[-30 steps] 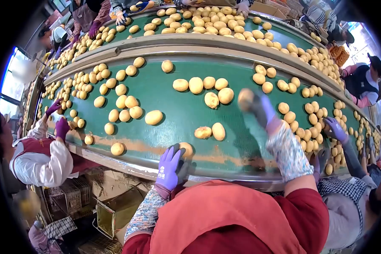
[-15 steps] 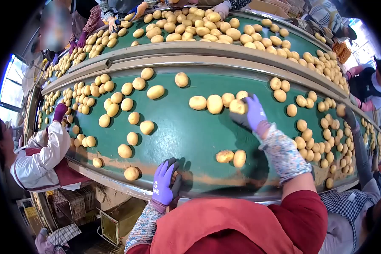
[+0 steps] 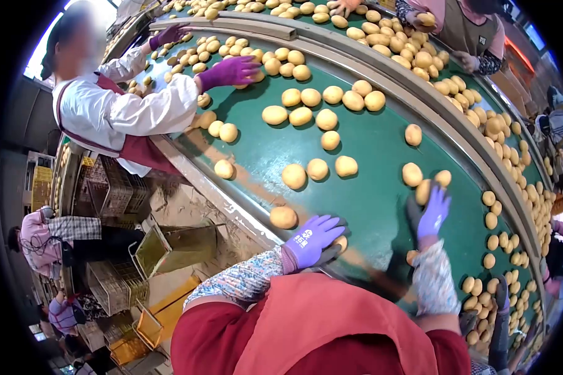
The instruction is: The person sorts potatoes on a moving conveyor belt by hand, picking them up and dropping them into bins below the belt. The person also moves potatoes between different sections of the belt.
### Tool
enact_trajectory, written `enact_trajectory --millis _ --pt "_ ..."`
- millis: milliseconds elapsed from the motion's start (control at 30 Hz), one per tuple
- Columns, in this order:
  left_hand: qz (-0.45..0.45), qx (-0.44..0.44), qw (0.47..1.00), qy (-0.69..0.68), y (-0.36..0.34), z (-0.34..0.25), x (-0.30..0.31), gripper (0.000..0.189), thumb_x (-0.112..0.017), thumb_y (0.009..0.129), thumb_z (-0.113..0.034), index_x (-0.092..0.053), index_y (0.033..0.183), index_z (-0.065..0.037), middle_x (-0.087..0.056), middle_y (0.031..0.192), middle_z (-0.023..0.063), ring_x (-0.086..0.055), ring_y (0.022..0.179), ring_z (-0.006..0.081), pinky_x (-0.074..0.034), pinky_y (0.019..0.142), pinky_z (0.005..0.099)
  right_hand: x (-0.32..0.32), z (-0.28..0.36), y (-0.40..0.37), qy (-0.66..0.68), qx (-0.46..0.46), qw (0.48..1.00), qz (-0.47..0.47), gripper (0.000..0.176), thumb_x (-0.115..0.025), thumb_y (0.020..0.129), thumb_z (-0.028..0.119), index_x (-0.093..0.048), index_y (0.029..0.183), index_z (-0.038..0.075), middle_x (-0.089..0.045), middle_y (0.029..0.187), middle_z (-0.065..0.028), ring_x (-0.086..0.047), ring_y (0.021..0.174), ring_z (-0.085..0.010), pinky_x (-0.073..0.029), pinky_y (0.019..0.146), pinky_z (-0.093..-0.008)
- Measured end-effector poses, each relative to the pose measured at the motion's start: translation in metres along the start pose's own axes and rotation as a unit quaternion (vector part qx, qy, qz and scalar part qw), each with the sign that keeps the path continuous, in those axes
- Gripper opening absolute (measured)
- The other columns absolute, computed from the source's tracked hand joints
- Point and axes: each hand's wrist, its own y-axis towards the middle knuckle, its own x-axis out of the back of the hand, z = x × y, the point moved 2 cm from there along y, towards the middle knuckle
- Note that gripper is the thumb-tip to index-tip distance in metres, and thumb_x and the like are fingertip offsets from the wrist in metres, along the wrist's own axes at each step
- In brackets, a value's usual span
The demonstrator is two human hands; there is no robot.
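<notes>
Both my hands wear purple gloves with dark palms. My left hand [image 3: 314, 240] is at the near edge of the green belt, its dark thumb and fingers curled round a potato [image 3: 340, 244]. A browner potato [image 3: 283, 217] lies just beyond that hand. Farther right, my right hand [image 3: 430, 214] reaches over the belt with thumb and fingers around a potato [image 3: 423, 192]. Another potato [image 3: 443, 178] sits at its fingertips, and one more potato [image 3: 412, 174] lies just past them. Part of a potato [image 3: 411, 257] shows beside my right wrist.
Loose potatoes are scattered over the green belt [image 3: 369, 206]. A metal divider [image 3: 381, 81] separates it from a second belt heaped with potatoes. At left a co-worker's purple-gloved hand [image 3: 231, 72] reaches over potatoes. Crates [image 3: 116, 187] and a yellow-edged bin [image 3: 169, 250] stand below the belt.
The view has swung left, showing more of the neighbouring co-worker and the floor. My right hand, earlier gripping a potato mid-belt, is now at a different group of potatoes. My left hand stays near the belt edge.
</notes>
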Motion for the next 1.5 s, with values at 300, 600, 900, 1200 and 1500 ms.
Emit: enact_trajectory --millis 300,600,900,1200,1500 --pt "0.001 -0.081 0.989 0.123 -0.036 0.071 0.063 0.044 -0.066 0.076 -0.012 -0.06 0.12 -0.008 -0.058 0.121 0.0158 -0.057 0.111 0.0382 -0.047 0.094 0.0491 0.08 0.001 -0.136 0.285 -0.211 0.934 -0.042 0.047 -0.071 0.091 0.018 -0.058 0.132 -0.002 -0.062 0.127 -0.0202 -0.061 0.113 -0.0336 -0.048 0.099 -0.0394" --pt "-0.114 -0.025 0.993 0.003 -0.041 0.128 0.14 0.047 -0.072 0.086 -0.013 -0.059 0.13 -0.004 -0.061 0.129 0.0209 -0.058 0.117 0.0442 -0.048 0.101 0.049 0.011 0.251 -0.167 0.306 0.081 0.938 0.145 0.058 -0.076 0.087 0.016 -0.056 0.14 0.007 -0.064 0.127 -0.023 -0.061 0.12 -0.0396 -0.048 0.103 -0.046" --pt "0.016 -0.006 1.0 0.019 -0.09 0.169 0.179 0.043 -0.07 0.09 -0.022 -0.061 0.128 -0.004 -0.062 0.125 0.0201 -0.059 0.117 0.0402 -0.048 0.1 0.0475 0.028 0.375 0.049 0.333 0.073 0.933 0.115 0.041 -0.07 0.092 0.008 -0.061 0.132 0.005 -0.067 0.115 -0.0122 -0.066 0.099 -0.0207 -0.054 0.087 -0.0349" --pt "-0.034 0.072 0.996 -0.038 -0.095 0.209 0.222 0.039 -0.068 0.089 -0.015 -0.063 0.125 -0.002 -0.065 0.121 0.0188 -0.061 0.112 0.0401 -0.049 0.096 0.0468 -0.119 0.42 0.128 0.067 0.036 0.974 0.215 0.057 -0.059 0.091 0.046 -0.055 0.141 0.018 -0.062 0.127 -0.0201 -0.064 0.113 -0.0397 -0.05 0.096 -0.0508" --pt "-0.167 0.092 0.981 0.013 -0.053 0.268 0.268 0.053 -0.074 0.081 -0.011 -0.058 0.131 -0.001 -0.055 0.136 0.0254 -0.053 0.122 0.0464 -0.044 0.102 0.0531 -0.114 0.338 0.222 0.436 -0.037 0.864 0.249 0.04 -0.065 0.093 0.038 -0.063 0.123 0.012 -0.07 0.109 -0.0069 -0.065 0.098 -0.0254 -0.052 0.083 -0.0386"
